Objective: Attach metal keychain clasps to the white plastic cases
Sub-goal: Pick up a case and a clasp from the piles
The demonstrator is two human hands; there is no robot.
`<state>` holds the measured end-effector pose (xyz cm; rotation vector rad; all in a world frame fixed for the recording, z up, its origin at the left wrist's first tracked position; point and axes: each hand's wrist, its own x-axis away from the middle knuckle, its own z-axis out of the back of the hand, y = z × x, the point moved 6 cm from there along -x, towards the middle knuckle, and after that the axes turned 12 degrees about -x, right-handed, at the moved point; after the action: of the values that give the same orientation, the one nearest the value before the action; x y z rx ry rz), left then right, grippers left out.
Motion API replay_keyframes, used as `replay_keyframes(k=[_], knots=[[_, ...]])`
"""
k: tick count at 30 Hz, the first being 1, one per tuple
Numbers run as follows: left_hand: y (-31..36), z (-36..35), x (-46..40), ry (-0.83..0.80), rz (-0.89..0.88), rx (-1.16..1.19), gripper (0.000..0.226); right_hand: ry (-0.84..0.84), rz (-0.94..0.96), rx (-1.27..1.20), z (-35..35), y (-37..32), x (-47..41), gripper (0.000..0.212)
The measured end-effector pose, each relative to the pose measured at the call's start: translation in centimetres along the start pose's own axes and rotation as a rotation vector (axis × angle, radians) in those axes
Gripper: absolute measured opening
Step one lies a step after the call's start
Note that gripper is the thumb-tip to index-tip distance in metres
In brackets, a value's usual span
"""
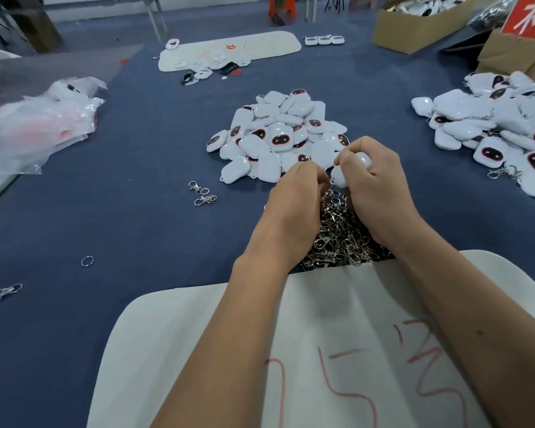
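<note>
**2 hands work on 1 white case above the clasp pile**

A big blue table (136,211) fills the view. A white mat (198,350) with red marks lies at the near edge, under both arms. A second white mat (260,46) lies far across the table, with small parts beside it. A brown box (414,29) full of white things sits at the far right. Crinkly plastic bags (37,125) lie at the left.

A heap of white cases with clasps (501,125) lies at the right. A middle pile of white cases (275,134) sits just past the hands. A shiny pile of metal clasps (340,239) lies under the hands, touching the near mat.

The right hand (374,183) curls round 1 white case (349,169), held up over the clasp pile. The left hand (294,193) is right beside it, fingers curled in at the case's lower corner. What those fingers pinch is hidden.

2 loose clasps (202,194) lie to the left of the hands. 1 more clasp (5,292) and 1 small ring (87,261) lie farther left, well apart.
</note>
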<state>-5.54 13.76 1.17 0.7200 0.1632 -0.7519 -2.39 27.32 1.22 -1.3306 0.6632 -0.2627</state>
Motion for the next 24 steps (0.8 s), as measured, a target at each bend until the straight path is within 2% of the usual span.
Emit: replay_keyframes(k=[8,11,18,24], knots=[[-0.2,-0.2,0.0,-0.012,0.051,-0.116,0.028,0.014,0.050,0.114,-0.2,-0.2,0.3,0.015],[-0.3,-0.2,-0.2,-0.004,0.057,-0.104,0.023,0.018,0.030,0.124,-0.3,-0.1,0.4,0.015],[-0.8,0.6,-0.4,0.119,0.046,0.209,0.007,0.041,-0.216,-0.327,-0.5,1.0,0.4,0.010],[-1.5,0.9,-0.5,0.205,0.039,0.219,0.015,0.031,-0.276,-0.480,-0.7,1.2,0.4,0.023]])
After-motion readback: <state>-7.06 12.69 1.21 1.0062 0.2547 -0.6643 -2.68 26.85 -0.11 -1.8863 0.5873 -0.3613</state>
